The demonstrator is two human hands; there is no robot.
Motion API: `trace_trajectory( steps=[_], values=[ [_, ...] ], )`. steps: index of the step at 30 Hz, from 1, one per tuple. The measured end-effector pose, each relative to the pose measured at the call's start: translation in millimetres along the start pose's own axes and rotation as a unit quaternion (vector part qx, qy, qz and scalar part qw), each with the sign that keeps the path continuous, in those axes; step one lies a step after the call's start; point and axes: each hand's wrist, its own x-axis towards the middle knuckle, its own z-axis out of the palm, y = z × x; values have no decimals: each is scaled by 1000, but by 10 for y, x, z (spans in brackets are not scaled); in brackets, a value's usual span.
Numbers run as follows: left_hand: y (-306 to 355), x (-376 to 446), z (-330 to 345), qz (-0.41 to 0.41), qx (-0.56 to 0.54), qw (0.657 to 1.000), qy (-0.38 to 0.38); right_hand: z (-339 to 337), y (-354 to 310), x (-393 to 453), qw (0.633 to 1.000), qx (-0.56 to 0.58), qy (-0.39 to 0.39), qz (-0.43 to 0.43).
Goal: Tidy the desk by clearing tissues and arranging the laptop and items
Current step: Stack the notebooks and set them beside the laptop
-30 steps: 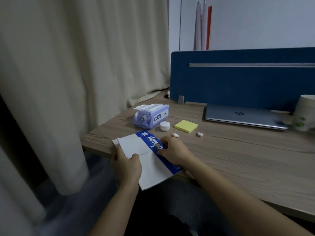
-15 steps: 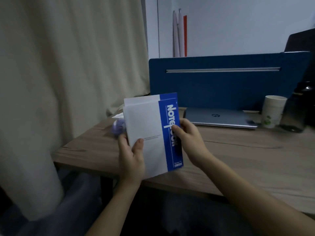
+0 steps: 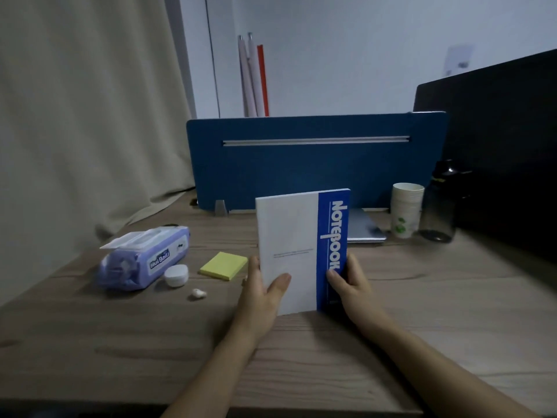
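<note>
— Since half a second ago the notebook (image 3: pixel 297 251) has come to the middle of the view and stands upright, its lower edge low over the desk (image 3: pixel 422 312); whether it touches the wood I cannot tell. The wipes and the sticky notes, hidden behind it then, show again.

— How is it held?

— Left hand (image 3: pixel 261 292) grips the lower left edge, thumb pressed flat on the white cover, fingers behind. Right hand (image 3: pixel 349 285) clamps the lower right edge, thumb on the blue band that reads "Notebook".

— And the laptop?

— Closed laptop (image 3: pixel 366 229) lies flat at the back of the desk, mostly hidden behind the notebook, close in front of the blue divider (image 3: pixel 301 164).

— What lies to the left?

— A yellow sticky-note pad (image 3: pixel 223 266) just beside the left hand. Further left a small white round case (image 3: pixel 176 275) touches or nearly touches a purple pack of wet wipes (image 3: pixel 144 257), whose top flap stands open. A single white earbud (image 3: pixel 199 294) lies near the case, toward the front.

— To the right?

— A stack of paper cups (image 3: pixel 407 214) with a green print, just beside the laptop, and next to it a dark bottle (image 3: pixel 438 203). A black panel (image 3: pixel 497 146) rises behind them. A beige curtain (image 3: pixel 84 116) hangs at the left, its hem resting on the desk's far corner.
</note>
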Motion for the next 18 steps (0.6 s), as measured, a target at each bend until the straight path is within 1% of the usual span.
trace_trajectory(
  steps=[2,4,6,10,12,15,18],
  values=[
    [-87,5,-39,-15,27,999,-13,-21,80,51,1000,-5,-24,12],
    [-103,22,-78,-18,43,999,-11,-12,90,104,1000,-10,-26,7],
    [-81,96,-125,-7,56,998,10,59,70,178,999,-19,-31,-17],
    [30,345,-315,2,23,996,86,303,61,331,994,-65,-22,-87],
    [53,501,-446,8,38,992,121,448,92,429,989,-92,-22,-110],
    [23,790,-635,6,87,984,152,651,126,648,985,-121,-27,-117],
    [-76,1134,-822,-38,134,979,149,816,186,921,983,-145,-47,-104]
  ],
)
